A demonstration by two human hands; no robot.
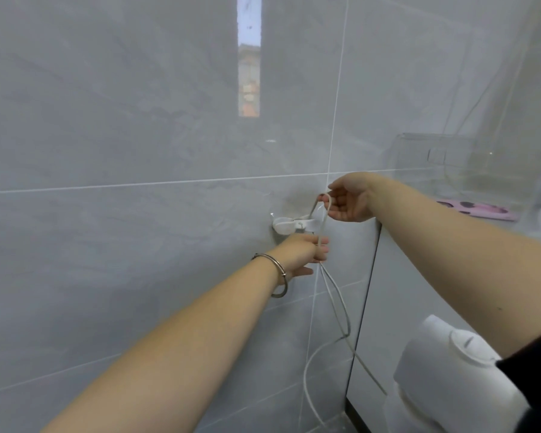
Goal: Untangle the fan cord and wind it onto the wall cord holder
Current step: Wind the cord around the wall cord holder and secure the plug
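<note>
Both hands (325, 226) on cord (336, 295)

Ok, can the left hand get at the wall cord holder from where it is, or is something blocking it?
Probably yes. The left hand sits just below the wall cord holder, gripping the cord. Nothing lies between them; the right hand holds the loop up and to the side.

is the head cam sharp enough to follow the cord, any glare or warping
Head view: soft all over, flat even light, no hard shadows. The cord reads clearly against the grey wall. The glossy tiles mirror a bright strip up top. The white holder is pale and low in contrast. Wide-angle warp bends the grout lines, and the fan at the lower right edge is blurred.
</note>
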